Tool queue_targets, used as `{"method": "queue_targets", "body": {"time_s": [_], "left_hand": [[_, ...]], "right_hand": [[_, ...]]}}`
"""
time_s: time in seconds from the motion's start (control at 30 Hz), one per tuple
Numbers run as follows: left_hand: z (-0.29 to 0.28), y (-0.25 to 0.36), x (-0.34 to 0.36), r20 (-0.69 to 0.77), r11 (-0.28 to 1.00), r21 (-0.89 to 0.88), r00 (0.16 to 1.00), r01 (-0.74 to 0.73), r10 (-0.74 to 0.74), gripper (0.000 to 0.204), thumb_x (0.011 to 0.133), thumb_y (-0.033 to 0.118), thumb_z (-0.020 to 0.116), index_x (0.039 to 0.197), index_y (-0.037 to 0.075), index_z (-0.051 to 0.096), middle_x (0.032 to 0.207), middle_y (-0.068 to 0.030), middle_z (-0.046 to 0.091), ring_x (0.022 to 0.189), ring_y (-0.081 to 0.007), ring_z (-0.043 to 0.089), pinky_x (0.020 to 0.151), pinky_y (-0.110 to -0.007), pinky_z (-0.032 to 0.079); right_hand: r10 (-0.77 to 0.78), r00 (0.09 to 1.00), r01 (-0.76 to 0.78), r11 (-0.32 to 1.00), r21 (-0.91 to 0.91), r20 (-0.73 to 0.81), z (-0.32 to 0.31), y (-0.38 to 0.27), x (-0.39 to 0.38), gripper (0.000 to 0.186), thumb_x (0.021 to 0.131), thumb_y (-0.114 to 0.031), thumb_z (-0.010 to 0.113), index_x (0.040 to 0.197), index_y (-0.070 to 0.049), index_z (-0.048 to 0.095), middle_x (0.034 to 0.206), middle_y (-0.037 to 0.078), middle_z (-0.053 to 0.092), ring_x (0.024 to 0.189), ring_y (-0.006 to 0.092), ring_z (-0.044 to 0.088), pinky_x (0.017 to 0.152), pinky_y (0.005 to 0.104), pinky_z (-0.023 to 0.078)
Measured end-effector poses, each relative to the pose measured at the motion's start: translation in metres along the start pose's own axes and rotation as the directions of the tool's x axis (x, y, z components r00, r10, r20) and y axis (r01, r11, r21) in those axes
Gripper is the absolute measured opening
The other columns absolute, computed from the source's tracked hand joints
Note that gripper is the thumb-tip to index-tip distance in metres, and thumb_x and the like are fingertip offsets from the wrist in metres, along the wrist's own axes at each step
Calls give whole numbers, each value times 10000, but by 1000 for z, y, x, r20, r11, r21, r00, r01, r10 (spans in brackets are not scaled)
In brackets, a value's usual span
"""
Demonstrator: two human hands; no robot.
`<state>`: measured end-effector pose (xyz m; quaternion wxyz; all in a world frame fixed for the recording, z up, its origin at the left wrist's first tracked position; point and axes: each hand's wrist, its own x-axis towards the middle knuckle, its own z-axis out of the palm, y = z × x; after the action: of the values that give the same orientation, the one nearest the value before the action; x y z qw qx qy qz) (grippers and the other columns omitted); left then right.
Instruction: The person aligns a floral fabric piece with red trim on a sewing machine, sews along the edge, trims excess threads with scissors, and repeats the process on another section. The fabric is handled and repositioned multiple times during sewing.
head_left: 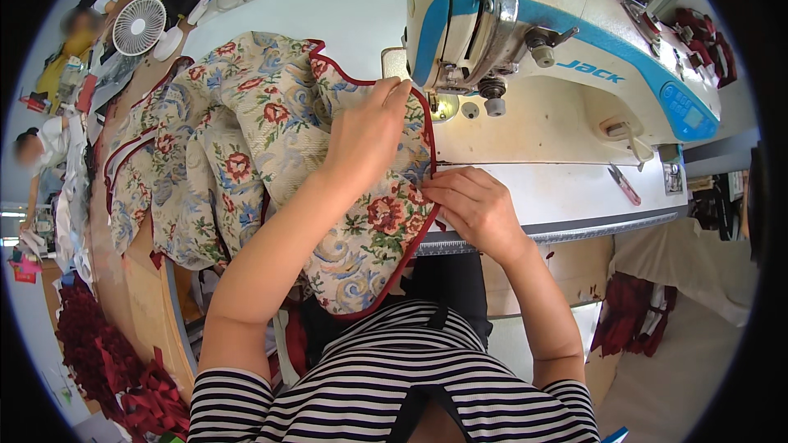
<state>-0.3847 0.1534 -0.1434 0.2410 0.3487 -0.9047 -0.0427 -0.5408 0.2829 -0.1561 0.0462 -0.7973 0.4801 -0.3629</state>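
Note:
A floral tapestry cloth (271, 115) with dark red binding along its edge lies over the left of the sewing table and hangs down toward my lap. By the needle area of the white and blue sewing machine (558, 41), my left hand (367, 133) pinches the bound edge, fingers pressed together. Lower along the same edge, my right hand (472, 203) grips the binding between thumb and fingers. The cloth's edge runs between both hands, just left of the machine bed. The machine's head hides the edge's far end near the needle.
Thread snips (625, 185) lie on the table's right. A ruler strip (566, 230) runs along the front edge. A small white fan (139, 26) stands at the far left. Dark red fabric strips (115, 361) heap at lower left. Two other people are at the far left.

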Motion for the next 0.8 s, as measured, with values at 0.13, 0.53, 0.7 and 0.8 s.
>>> {"method": "queue_targets", "body": {"time_s": [0.13, 0.53, 0.7, 0.8], "left_hand": [[10, -11, 12, 50, 999, -5, 998, 46, -45, 278, 892, 195, 562, 1108, 21, 555, 1104, -100, 571, 754, -329, 639, 632, -403, 532], [-31, -15, 24, 267, 842, -460, 948, 282, -171, 210, 783, 231, 713, 863, 46, 651, 891, -50, 539, 638, -151, 477, 607, -275, 421], [-82, -2, 27, -88, 780, -625, 995, -13, -54, 110, 820, 129, 658, 835, 30, 613, 845, -14, 576, 677, -98, 513, 631, -233, 433], [-142, 17, 11, -145, 654, -755, 985, -46, -98, 61, 875, 88, 607, 856, 37, 581, 734, 36, 544, 665, -36, 484, 598, -203, 401]], "right_hand": [[16, 1000, -16, 1000, 10, 4, -1, -2, -2, 263, 645, -50, 688, 906, -58, 656, 904, 25, 641, 856, 207, 619, 744, 305, 517], [490, 871, -417, 783, 461, -43, 8, -37, -21, 544, 858, -39, 597, 1350, 12, 371, 1316, 189, 464, 1108, 270, 561, 932, 334, 457], [647, 707, -552, 252, 795, 286, 23, -64, -16, 394, 920, -95, 568, 1258, 64, 444, 1078, 109, 606, 999, 129, 548, 878, 279, 450], [688, 724, -451, 526, 721, -49, -6, -61, -1, 210, 932, -91, 527, 1087, 39, 580, 917, 33, 608, 884, 81, 503, 794, 237, 425]]}}
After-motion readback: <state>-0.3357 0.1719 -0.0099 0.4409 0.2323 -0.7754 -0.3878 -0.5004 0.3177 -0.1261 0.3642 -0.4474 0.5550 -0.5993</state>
